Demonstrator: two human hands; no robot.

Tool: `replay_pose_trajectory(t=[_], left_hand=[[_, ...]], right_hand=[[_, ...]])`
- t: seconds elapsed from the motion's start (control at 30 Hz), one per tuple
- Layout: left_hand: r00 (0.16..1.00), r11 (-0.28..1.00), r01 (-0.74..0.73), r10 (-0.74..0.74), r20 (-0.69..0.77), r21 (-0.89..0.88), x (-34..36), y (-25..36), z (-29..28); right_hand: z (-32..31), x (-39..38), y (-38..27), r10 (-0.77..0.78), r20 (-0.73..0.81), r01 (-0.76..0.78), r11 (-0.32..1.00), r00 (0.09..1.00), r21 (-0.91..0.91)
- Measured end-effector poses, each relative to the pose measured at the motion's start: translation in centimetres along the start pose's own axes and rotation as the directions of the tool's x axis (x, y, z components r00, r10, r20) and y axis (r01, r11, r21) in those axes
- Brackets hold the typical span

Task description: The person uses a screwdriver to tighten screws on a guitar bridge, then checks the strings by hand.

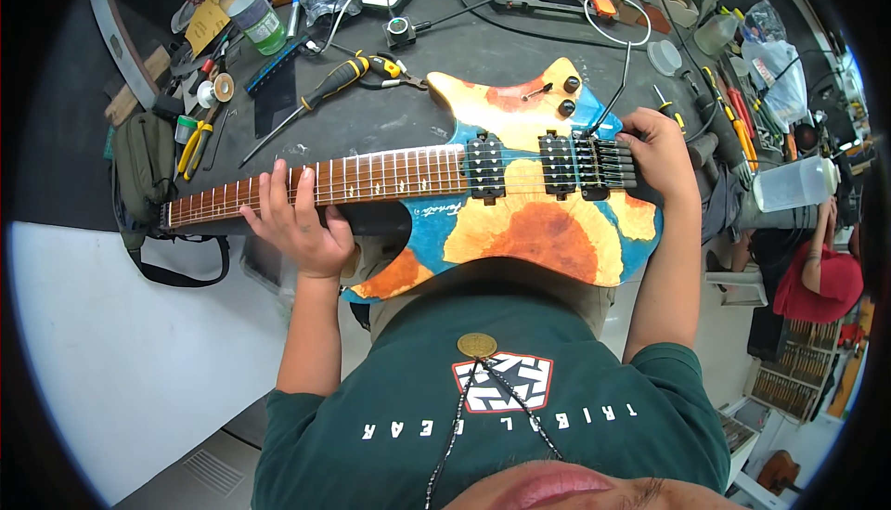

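A headless electric guitar (538, 232) with a blue, cream and burnt-orange wood body lies across my lap and the bench edge. Fingers spread, my left hand (302, 227) rests over the strings of its brown fretboard (371, 176), thumb on the near side. At the tail end, my right hand (659, 153) is closed by the black bridge tuners (614, 165), thumb and fingers at the far tuning knob; its other fingertips are partly hidden. A tremolo bar (620, 88) rises from the bridge. Two black pickups and two control knobs (569, 97) sit on the body.
Beyond the guitar, the dark bench (520, 51) holds a screwdriver (320, 92), pliers (390, 69), a green-liquid bottle (255, 18) and cables. The neck end meets a grey-green bag (147, 162). Tools and a plastic container (789, 185) crowd the right. A person in red (821, 283) sits farther right.
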State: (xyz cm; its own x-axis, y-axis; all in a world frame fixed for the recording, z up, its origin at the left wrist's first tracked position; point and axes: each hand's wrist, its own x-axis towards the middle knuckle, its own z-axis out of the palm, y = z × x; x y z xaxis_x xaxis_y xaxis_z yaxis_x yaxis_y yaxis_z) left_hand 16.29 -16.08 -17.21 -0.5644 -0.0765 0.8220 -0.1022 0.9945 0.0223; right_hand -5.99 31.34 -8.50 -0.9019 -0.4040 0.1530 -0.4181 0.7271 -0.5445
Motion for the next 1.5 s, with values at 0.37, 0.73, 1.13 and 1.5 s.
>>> replay_pose_trajectory(t=[0.37,0.73,1.13,1.5], left_hand=[[1.0,1.0,-0.016,0.016,0.012,0.015,0.2,0.1,-0.5],[1.0,0.999,-0.007,0.008,-0.029,0.034,-0.5,-0.2,-0.3],[0.998,1.0,0.003,-0.003,-0.064,0.006,-0.5,-0.2,-0.3],[0.998,0.999,0.024,-0.022,-0.053,0.026,-0.7,-0.1,-0.1]], right_hand=[[-5.6,4.4,-9.0,-0.223,-0.2,0.213,0.975,0.954,-0.069],[8.0,21.6,-16.8,-0.475,0.274,0.545,0.775,0.836,-0.319],[10.8,22.9,-18.0,-0.335,0.325,0.464,0.708,0.884,-0.532],[2.7,5.7,-16.9,-0.463,0.221,0.491,0.867,0.858,-0.089]])
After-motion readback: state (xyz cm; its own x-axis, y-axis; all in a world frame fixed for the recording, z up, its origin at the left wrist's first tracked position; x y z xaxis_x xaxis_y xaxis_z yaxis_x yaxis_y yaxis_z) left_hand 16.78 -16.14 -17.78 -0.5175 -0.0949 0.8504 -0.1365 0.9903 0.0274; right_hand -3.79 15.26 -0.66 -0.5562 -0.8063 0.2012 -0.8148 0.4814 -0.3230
